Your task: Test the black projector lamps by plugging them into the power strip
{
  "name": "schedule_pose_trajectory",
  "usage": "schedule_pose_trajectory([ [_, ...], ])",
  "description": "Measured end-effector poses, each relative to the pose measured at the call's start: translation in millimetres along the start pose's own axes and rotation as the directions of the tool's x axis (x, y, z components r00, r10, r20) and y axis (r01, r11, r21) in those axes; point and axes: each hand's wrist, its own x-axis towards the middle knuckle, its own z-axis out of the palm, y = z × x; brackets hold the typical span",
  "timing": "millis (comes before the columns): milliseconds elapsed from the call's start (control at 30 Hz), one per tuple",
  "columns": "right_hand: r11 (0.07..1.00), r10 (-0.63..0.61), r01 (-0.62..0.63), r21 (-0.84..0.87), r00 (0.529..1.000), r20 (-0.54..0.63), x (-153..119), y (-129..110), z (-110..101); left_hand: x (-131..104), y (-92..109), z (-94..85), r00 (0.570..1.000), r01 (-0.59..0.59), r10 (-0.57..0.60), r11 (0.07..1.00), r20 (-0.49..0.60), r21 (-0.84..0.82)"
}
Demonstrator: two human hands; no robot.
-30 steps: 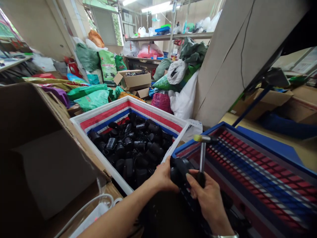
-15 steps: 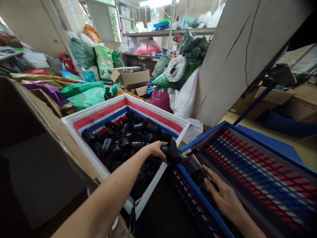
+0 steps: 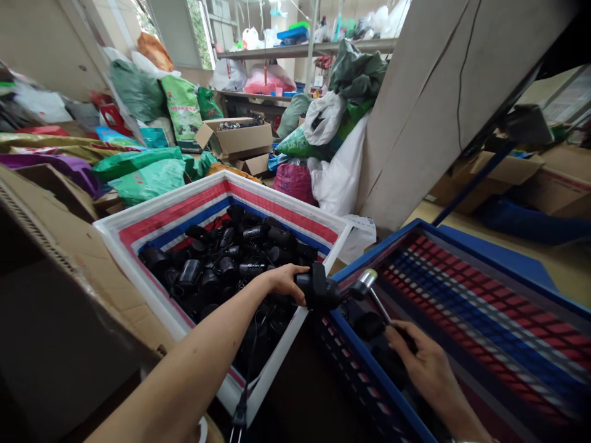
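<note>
Take the white-rimmed bin (image 3: 279, 369) as the reference. A corded two-pin plug (image 3: 240, 411) hangs at its near corner. To its right, your right hand (image 3: 427, 360) grips the dark handle of the hammer (image 3: 379, 306) above the blue-rimmed crate (image 3: 376, 368). Your left hand (image 3: 287, 283) holds one end of the black cylindrical housing (image 3: 318, 288) over the bin's right rim, fingers closed around it; the hammer head is near the opposite end. Black cylindrical units (image 3: 189, 274) fill the bin's lower part. The large cardboard box (image 3: 87, 264) stands left of the bin. Beyond the bin are the magenta sack (image 3: 293, 183), the white sack (image 3: 344, 166) and the open carton (image 3: 244, 140); farther back is the shelf (image 3: 258, 53).
</note>
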Motion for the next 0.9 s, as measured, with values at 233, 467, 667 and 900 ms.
schedule_pose_trajectory([
  [233,1.000,-0.004,0.004,0.013,0.999,0.049,-1,-3,7,2,2,-3.3,1.000,0.005,-0.005,0.999,0.022,0.032],
  [467,0.955,-0.274,0.278,-0.104,0.960,0.049,5,4,16,5,8,-10.5,0.998,0.020,-0.023,0.999,0.059,0.050],
  [667,0.968,-0.216,0.231,-0.098,0.966,0.142,11,13,13,2,14,-5.5,0.999,0.043,-0.043,0.999,-0.006,0.029],
  [900,0.982,-0.128,0.148,-0.117,0.979,0.159,-9,28,-19,-34,33,66.8,0.970,0.118,-0.125,0.992,-0.208,-0.048],
])
